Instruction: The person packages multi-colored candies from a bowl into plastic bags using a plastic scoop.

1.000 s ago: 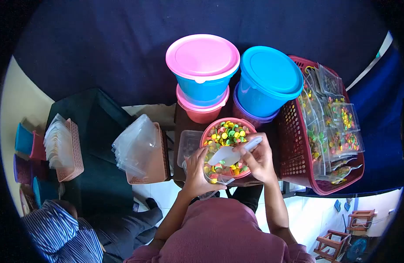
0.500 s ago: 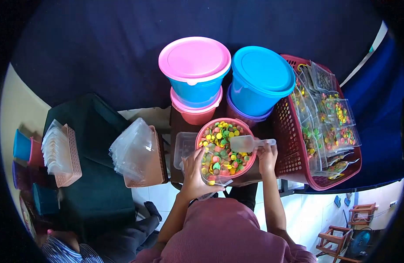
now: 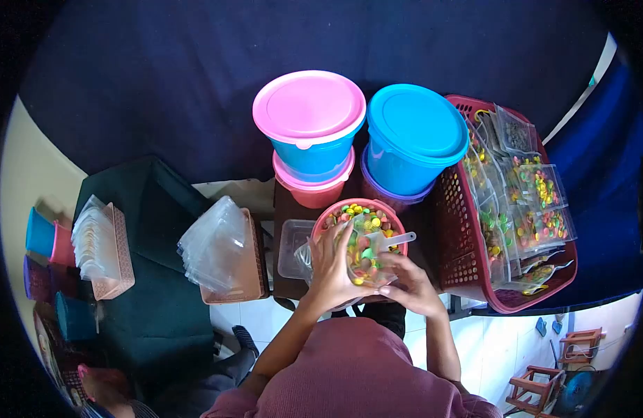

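The red basket (image 3: 468, 244) of filled packets crowds the right; a pink bowl (image 3: 398, 226) of coloured discs sits centre with a scoop (image 3: 394, 240) resting inside. Left hand (image 3: 332, 268) grips a clear bag (image 3: 363, 254) of discs over the bowl; right hand (image 3: 412, 282) pinches its edge. Filling appears done; sealing likely follows. Little free room.

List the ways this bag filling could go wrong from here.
1. The clear bag is held by the left hand and right hand above the candy bowl; if it tips, candies could spill, perhaps past the rim.
2. The scoop lies loose in the bowl and might get knocked out.
3. The bowl sits near the table's front edge, so a nudge may push it off.
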The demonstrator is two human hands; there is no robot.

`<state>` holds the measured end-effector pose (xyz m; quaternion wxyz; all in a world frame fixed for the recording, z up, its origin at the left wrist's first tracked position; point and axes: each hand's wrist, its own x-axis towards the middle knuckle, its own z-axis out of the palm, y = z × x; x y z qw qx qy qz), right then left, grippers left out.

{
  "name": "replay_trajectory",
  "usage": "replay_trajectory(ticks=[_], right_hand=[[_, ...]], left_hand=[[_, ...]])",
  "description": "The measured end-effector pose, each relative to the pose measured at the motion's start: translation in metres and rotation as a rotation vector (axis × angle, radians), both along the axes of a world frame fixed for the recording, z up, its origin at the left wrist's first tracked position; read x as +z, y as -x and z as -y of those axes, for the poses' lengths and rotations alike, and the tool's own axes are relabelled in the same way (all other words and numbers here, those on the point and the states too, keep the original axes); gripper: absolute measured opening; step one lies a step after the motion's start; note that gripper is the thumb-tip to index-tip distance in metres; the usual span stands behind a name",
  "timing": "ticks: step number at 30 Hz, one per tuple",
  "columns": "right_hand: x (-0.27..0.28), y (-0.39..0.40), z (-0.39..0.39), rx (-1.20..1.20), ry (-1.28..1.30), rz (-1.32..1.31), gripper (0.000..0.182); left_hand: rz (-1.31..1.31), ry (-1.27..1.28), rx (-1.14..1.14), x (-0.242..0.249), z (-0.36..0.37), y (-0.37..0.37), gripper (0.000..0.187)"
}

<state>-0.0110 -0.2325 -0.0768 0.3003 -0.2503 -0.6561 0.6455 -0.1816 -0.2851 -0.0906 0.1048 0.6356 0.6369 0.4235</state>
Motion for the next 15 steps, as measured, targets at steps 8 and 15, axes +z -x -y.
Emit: replay_trajectory(ticks=[8,15], right_hand=[[-0.052,0.004,-0.009,-0.295,0.160,-0.111,0.002],[-0.064,-0.007,-0.014,-0.400,0.276,-0.181,0.008]], left_hand=[[-0.006,0.104,-0.018,-0.016,-0.012,0.000,0.123],[0.262,0.091,0.414,-0.052,0.042,0.048,0.096]])
